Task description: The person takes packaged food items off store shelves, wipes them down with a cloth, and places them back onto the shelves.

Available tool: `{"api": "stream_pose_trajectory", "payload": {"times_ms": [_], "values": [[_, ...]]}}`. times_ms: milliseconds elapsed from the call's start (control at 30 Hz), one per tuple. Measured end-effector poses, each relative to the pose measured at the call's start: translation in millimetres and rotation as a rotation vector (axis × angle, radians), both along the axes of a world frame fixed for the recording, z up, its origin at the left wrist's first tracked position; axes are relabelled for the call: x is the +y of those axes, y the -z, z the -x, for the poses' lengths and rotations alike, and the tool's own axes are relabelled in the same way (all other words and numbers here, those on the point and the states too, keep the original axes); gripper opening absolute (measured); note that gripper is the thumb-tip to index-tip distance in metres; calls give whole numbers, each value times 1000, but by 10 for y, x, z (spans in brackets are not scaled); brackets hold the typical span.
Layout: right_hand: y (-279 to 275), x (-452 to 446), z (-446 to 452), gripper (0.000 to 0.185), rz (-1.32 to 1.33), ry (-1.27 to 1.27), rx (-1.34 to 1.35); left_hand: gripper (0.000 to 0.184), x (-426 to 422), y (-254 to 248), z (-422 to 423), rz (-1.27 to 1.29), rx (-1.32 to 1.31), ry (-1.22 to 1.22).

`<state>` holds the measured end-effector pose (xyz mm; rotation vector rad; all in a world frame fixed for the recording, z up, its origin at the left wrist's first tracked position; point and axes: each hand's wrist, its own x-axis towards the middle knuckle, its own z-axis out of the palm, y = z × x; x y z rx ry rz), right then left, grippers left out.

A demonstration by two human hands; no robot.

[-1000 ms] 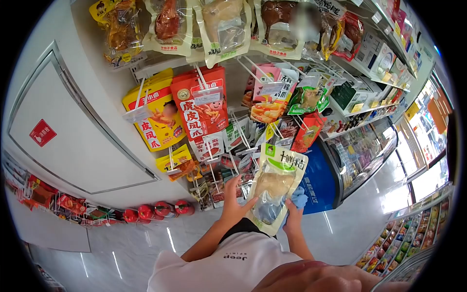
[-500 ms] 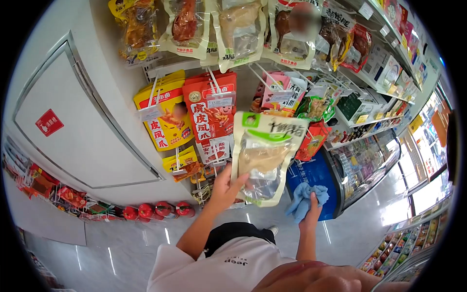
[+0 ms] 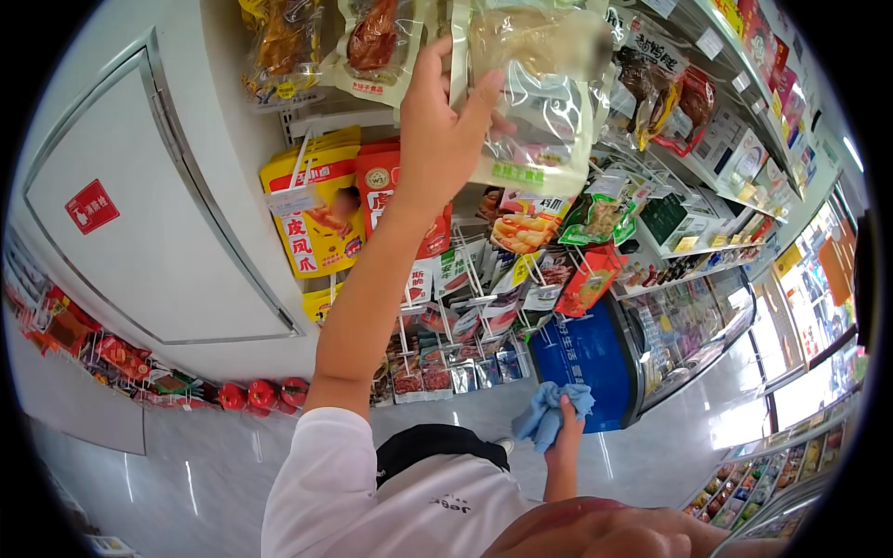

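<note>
My left hand (image 3: pixel 445 130) is raised to the top row of the rack and grips a vacuum-packed meat bag (image 3: pixel 535 102) by its left edge. The bag has a clear front, a cream border and pale meat inside; its top runs to the frame's edge. Behind it, other hanging packs are partly covered. Beside it on the left hang a pack with a reddish-brown drumstick (image 3: pixel 374 37) and a golden-brown meat pack (image 3: pixel 282 42). Lower right, near my body, my right hand (image 3: pixel 566 435) is closed on a crumpled blue cloth (image 3: pixel 549 414).
Below the top row hang yellow snack bags (image 3: pixel 316 214) and red bags (image 3: pixel 379 172) on hooks. A blue-sided display cooler (image 3: pixel 591 363) stands to the lower right. A white cabinet door (image 3: pixel 139 205) is at the left, with red round items (image 3: pixel 262 397) low down.
My left hand has lifted the meat bag from in front of the middle hooks up to the top row. The right hand with the cloth shifts slightly left and down in view.
</note>
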<state>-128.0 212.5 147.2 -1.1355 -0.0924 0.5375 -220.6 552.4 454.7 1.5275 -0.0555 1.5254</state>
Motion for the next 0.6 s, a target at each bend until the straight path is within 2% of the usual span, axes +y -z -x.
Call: {"api": "stream_pose_trajectory", "payload": {"times_ms": [100,200,500,600], "values": [[46,-29,-59,32,38,30,-20,45,51,-71,-30,-9,33,-47],[44,-50,-97,32,28,39,-21,54,-29,-35,-15,69,71,-35],[26,-38,-76,33,27,-3,8,53,6,-13,-29,61,17,-39],[-22,-27,-46,32,28,-3,11,47,9,-62,13,90,23,-21]]}}
